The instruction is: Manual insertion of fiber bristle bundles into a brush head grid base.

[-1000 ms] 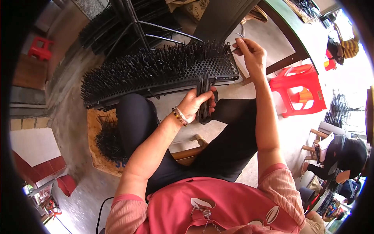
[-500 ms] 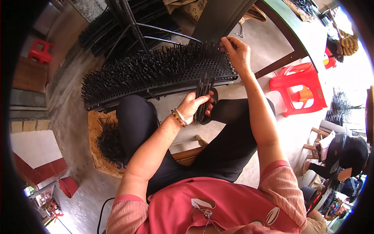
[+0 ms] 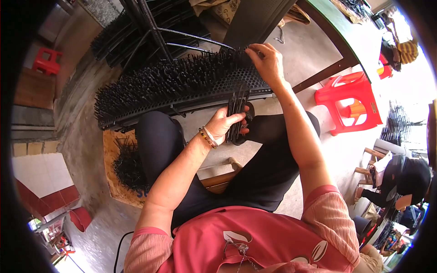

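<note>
My left hand [image 3: 221,123] is closed around a bundle of thin black sticks [image 3: 236,105], held upright between my knees. In front of me lies a long black perforated rack [image 3: 234,81], slanting from lower left to upper right. Densely packed black sticks [image 3: 159,86] stand in most of its holes, while a strip of bare holes shows near its right end. My right hand [image 3: 268,66] is over the far edge of that end, thumb and fingers pinched together. Whatever they pinch is too small to make out against the dark rack.
A cardboard box [image 3: 111,182] with a tangled black heap [image 3: 129,166] is beside my left knee. Behind the rack rises a black metal frame [image 3: 148,25]. A red plastic stool [image 3: 350,102] and a green-topped table [image 3: 337,32] are at right; people sit farther off.
My right hand has moved left and slightly down along the rack's far edge. My left hand keeps the bundle in nearly the same place.
</note>
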A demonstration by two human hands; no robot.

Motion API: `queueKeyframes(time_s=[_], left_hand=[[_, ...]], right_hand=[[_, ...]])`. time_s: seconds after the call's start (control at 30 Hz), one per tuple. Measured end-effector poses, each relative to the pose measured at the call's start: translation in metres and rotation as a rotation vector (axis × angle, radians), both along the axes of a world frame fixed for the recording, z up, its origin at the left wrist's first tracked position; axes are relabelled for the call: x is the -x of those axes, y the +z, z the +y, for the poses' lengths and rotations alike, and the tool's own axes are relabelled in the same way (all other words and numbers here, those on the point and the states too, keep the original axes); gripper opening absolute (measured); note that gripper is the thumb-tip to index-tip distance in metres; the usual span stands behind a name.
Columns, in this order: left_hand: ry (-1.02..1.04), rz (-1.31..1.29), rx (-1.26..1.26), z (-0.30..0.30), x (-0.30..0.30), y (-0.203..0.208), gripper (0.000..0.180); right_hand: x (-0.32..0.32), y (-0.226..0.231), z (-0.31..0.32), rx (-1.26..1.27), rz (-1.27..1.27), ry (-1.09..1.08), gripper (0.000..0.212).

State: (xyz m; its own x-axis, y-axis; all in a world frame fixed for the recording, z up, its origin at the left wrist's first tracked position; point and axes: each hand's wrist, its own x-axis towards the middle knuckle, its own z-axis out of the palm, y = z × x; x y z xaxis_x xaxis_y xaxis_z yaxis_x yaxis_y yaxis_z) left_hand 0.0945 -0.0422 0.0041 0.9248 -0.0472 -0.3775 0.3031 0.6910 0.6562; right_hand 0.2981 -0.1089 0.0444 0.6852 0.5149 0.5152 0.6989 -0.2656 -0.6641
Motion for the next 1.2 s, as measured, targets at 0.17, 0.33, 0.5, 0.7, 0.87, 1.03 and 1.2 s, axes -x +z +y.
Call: queueKeyframes(time_s=[0.17,0.33,0.5,0.7,0.87,1.03,1.2], left_hand=[[0.015,0.009,0.042,0.001,-0.002,0.005,0.025],[0.056,-0.039,0.031,0.005,0.000,0.006,0.025],[0.161,-0.102,0.022,0.005,-0.003,0.011,0.024],[0.225,-0.105,0.032,0.000,-0.005,0.011,0.021],[0.231,-0.089,0.085,0.002,-0.003,0.007,0.023],[0.166,-0.065,0.066,0.002,-0.004,0.003,0.025],[0.134,-0.055,0.064,-0.001,-0.003,0.001,0.024]], right_hand=[[-0.007,-0.010,-0.005,0.014,-0.087,0.003,0.016],[0.005,0.013,-0.014,0.020,0.080,0.005,0.026],[0.042,0.037,-0.030,0.432,0.608,0.368,0.035],[0.039,0.017,-0.030,0.317,0.823,0.480,0.025],[0.028,0.027,-0.035,0.125,0.958,0.376,0.024],[-0.006,0.033,-0.044,-0.173,0.616,0.084,0.024],[-0.029,0.013,-0.031,-0.243,0.350,0.024,0.021]])
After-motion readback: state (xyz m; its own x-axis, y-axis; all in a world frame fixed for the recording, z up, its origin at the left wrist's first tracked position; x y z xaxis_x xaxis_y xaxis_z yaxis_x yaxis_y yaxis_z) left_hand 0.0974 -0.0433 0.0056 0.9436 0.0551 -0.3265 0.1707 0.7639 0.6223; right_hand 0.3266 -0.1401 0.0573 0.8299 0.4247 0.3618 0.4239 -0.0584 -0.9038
